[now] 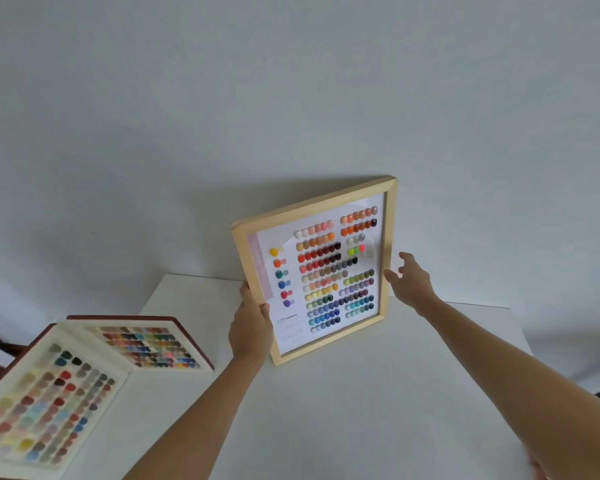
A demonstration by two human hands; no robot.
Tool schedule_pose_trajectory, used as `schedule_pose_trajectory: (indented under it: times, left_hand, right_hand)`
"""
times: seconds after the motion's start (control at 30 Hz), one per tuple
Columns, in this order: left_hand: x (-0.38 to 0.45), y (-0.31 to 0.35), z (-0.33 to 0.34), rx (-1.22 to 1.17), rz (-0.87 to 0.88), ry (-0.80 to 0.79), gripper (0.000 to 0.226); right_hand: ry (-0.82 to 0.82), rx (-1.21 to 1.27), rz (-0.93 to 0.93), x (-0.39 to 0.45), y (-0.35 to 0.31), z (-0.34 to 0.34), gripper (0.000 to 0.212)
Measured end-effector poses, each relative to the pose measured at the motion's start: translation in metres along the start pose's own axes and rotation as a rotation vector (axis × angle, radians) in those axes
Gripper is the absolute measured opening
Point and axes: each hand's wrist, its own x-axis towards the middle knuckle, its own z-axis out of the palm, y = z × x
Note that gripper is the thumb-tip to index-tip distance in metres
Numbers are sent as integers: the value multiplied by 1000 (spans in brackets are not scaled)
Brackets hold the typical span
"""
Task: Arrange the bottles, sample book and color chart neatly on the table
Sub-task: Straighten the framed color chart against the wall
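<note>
The color chart [326,271], a pale wooden frame filled with rows of coloured nail swatches, stands tilted at the back of the white table [361,393], its top leaning toward the wall. My left hand [252,323] grips the frame's left edge near the bottom corner. My right hand [409,282] is at the frame's right edge with fingers spread, a fingertip touching the wood. The sample book [84,372] lies open on the table's left side, showing two pages of colour swatches inside a dark red cover. No bottles are in view.
A plain white wall [291,116] rises right behind the table. The table's back edge runs just behind the frame, and its right edge falls off near the right forearm. Dark floor shows at far left and far right.
</note>
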Motion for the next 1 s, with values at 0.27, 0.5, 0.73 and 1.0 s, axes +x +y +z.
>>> schedule_pose_trajectory:
  times: [0.27,0.5,0.73,1.0]
  left_hand:
    - [39,-4,3,4,36,-40,39]
    - [84,-2,2,-65,106,-113,35]
    - [119,4,2,-95,135,-174,37]
    - [132,3,5,-114,142,-207,42]
  right_hand:
    - [-68,123,21,31,3,8,32]
    - [53,83,-10,30,19,15,7]
    - [135,181,43,29,16,31,10]
    - [151,201,59,33,14,33,13]
